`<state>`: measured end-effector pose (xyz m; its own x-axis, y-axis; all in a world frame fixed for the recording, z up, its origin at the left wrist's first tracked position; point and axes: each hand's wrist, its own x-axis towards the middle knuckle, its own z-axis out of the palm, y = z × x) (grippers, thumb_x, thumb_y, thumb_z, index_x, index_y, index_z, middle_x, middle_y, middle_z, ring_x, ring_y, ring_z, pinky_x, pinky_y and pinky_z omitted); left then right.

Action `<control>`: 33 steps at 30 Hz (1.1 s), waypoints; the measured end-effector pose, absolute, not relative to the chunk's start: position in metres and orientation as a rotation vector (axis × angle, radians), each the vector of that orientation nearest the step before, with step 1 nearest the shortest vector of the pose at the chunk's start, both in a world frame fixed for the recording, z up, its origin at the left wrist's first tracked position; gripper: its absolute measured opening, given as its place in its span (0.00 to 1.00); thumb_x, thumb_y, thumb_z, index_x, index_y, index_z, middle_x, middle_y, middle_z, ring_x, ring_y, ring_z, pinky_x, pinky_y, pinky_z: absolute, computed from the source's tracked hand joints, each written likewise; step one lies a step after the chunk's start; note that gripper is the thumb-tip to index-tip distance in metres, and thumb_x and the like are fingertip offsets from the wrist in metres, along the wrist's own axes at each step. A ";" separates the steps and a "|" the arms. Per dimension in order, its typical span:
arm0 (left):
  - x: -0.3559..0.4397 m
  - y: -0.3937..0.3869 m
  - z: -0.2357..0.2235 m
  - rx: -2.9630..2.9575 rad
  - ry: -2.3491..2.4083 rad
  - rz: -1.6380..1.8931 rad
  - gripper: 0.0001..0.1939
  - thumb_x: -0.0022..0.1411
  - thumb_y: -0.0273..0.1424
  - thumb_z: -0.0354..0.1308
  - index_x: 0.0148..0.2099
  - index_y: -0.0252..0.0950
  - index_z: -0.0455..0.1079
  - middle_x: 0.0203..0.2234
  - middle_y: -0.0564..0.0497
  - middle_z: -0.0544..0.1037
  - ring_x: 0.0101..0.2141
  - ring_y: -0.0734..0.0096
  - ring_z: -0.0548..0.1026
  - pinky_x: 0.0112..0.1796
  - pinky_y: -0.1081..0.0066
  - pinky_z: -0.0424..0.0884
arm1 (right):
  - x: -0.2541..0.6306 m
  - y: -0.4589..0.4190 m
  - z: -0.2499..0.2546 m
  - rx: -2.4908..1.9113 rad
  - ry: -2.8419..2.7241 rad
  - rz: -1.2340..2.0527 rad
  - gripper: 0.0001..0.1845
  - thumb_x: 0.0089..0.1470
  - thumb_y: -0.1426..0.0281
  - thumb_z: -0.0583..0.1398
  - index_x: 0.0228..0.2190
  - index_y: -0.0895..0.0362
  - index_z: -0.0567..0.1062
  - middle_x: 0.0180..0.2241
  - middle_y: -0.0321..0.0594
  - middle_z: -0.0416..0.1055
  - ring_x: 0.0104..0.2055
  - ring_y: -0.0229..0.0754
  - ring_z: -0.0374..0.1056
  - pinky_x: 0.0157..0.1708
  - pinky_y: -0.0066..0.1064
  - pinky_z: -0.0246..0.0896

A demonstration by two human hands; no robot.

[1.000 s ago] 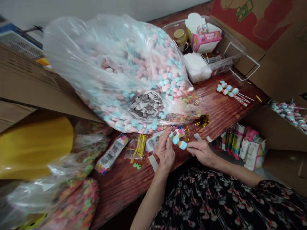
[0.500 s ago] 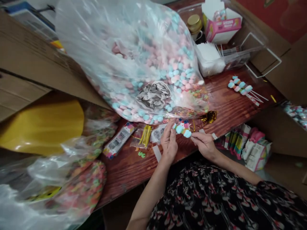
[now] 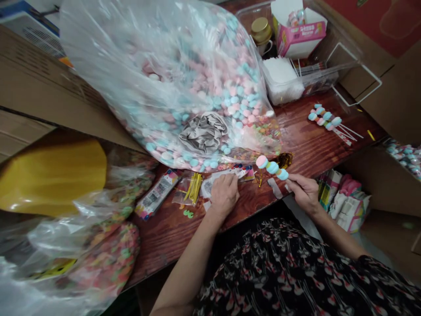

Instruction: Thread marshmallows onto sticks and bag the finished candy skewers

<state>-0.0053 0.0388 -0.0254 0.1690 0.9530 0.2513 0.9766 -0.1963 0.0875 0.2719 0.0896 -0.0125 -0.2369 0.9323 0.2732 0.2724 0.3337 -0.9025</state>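
No legible text on my feed. Pink-and-white carton [image 3: 301,37] has white lettering, too blurred for me to read; dark print on the flat packet [image 3: 158,194], likewise.

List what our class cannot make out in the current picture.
What lies under the left hand: head view, hidden by the hand itself.
Lower end of the candy skewer: head view, hidden by the right hand.
Top of the large bag: head view, cut off by the upper edge.
Small lettering on the pink box: head view, too small.

A cardboard box [image 3: 66,98] at left — a glossy yellow panel [image 3: 52,175] near it — a gold-lidded jar [image 3: 261,29].
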 end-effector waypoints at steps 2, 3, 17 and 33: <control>-0.007 0.037 -0.030 -2.267 -1.915 -0.533 0.09 0.61 0.22 0.53 0.40 0.36 0.74 0.32 0.44 0.76 0.34 0.60 0.71 0.35 0.63 0.66 | 0.270 0.085 -0.013 -1.040 -1.770 0.946 0.08 0.59 0.72 0.60 0.38 0.56 0.80 0.27 0.34 0.76 0.24 0.33 0.69 0.27 0.24 0.64; -0.008 0.036 -0.031 -2.241 -1.923 -0.617 0.08 0.62 0.23 0.53 0.38 0.36 0.74 0.31 0.45 0.76 0.34 0.61 0.71 0.35 0.64 0.66 | 0.269 0.084 -0.012 -1.018 -1.793 0.946 0.09 0.60 0.73 0.59 0.38 0.56 0.80 0.26 0.34 0.75 0.24 0.33 0.68 0.27 0.24 0.64; -0.013 0.026 -0.032 -2.132 -2.203 -0.943 0.09 0.67 0.28 0.54 0.41 0.38 0.77 0.36 0.47 0.78 0.39 0.64 0.72 0.41 0.64 0.70 | 0.265 0.096 -0.017 -0.995 -1.856 0.859 0.09 0.59 0.72 0.60 0.39 0.57 0.81 0.28 0.35 0.78 0.24 0.34 0.70 0.27 0.24 0.66; -0.017 0.034 -0.031 -1.913 -2.410 -1.349 0.09 0.63 0.34 0.59 0.30 0.39 0.75 0.27 0.51 0.74 0.33 0.67 0.71 0.37 0.65 0.68 | 0.264 0.103 -0.010 -0.917 -1.954 0.786 0.08 0.59 0.71 0.60 0.38 0.56 0.80 0.31 0.38 0.79 0.27 0.36 0.73 0.30 0.26 0.68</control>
<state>-0.0168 0.0336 -0.0306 -0.3355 0.8942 0.2965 0.7202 0.0405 0.6926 0.2637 0.1030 -0.0095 -0.3989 0.8210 0.4084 0.3094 0.5397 -0.7829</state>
